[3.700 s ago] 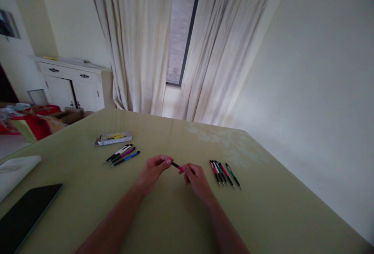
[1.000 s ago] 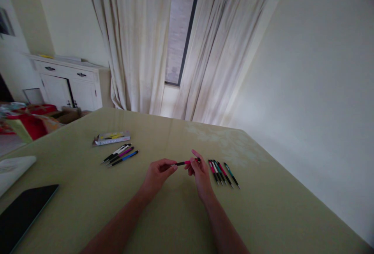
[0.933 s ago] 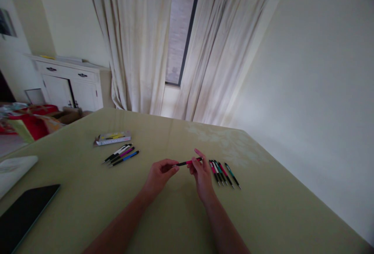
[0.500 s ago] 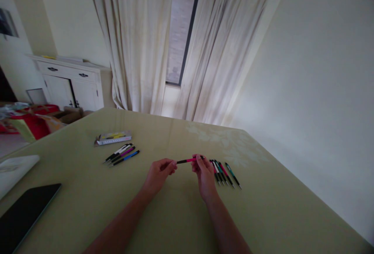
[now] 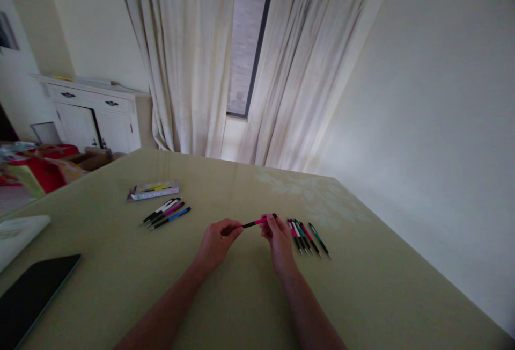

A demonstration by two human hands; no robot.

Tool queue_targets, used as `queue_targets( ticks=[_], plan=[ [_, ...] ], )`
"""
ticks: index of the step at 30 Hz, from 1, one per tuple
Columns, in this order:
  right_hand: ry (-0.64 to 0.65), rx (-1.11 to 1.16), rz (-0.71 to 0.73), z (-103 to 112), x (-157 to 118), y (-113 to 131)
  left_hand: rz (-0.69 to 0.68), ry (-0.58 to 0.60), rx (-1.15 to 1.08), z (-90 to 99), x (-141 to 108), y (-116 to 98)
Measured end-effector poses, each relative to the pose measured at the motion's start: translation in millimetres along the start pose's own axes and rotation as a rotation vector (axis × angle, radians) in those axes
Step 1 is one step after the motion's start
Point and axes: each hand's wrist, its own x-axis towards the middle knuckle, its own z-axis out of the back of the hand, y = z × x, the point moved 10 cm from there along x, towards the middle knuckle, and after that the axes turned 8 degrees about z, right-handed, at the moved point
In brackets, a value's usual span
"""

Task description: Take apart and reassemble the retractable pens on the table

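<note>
Between my two hands, a pink and black pen (image 5: pixel 253 223) is held nearly level above the table. My left hand (image 5: pixel 217 238) pinches its black tip end between thumb and fingers. Around the pink end, near the black top, my right hand (image 5: pixel 277 237) is closed. Just right of that hand lies a row of several pens (image 5: pixel 303 236) in pink, white and green, their tips toward me. To the left, several more pens (image 5: pixel 167 213), white, purple and blue, rest side by side. Behind them is an opened pen box (image 5: pixel 155 191) with yellow showing inside.
A pale green cloth covers the table (image 5: pixel 241 296). At the near left lie a black tablet-like slab (image 5: pixel 36 293) and a white flat object (image 5: pixel 20 234). Curtains (image 5: pixel 193 71) hang beyond the far edge, and a wall (image 5: pixel 434 124) runs along the right.
Both hands keep hold of the pink pen, which now slants slightly more, its top end higher. The right hand has shifted slightly left. The view has moved a little.
</note>
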Motion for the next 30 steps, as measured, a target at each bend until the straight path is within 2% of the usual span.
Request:
queue_targets(
  ticks=[3,5,7,9,12,15,17,21,24,26,27,29,30],
  plan=[
    [0.044,-0.044,-0.039,-5,1,-8,-0.003,0.029,0.051,-3.7,1,0],
    [0.068,-0.073,-0.050,-6,2,-11,0.001,0.025,0.108,1.8,4,-1],
    [0.064,-0.133,-0.026,0,6,-5,-0.020,-0.076,0.255,23.7,7,-7],
    [0.044,-0.288,0.060,13,11,9,-0.052,-0.266,0.631,56.1,7,-19],
    [0.018,-0.657,0.237,35,16,33,0.087,-0.476,1.088,104.7,5,-21],
    [-0.040,-0.908,0.314,54,16,41,0.231,-0.559,1.247,135.8,1,-15],
    [-0.054,-1.073,0.321,62,15,40,0.262,-0.546,1.272,141.9,1,-10],
    [-0.027,-1.356,0.286,65,14,38,0.228,-0.465,1.205,139.1,8,-1],
    [-0.009,-1.529,0.239,63,13,43,0.159,-0.366,1.114,122.7,18,1],
    [-0.020,-1.518,0.230,57,12,50,0.079,-0.255,1.053,97.0,24,0],
    [-0.017,-1.442,0.235,51,11,51,0.023,-0.188,1.005,80.0,24,-2],
    [0.047,-1.140,0.224,32,8,46,-0.186,-0.003,0.775,37.1,16,-17],
    [0.124,-0.947,0.210,17,5,40,-0.266,0.062,0.696,19.4,8,-24]
  ],
)
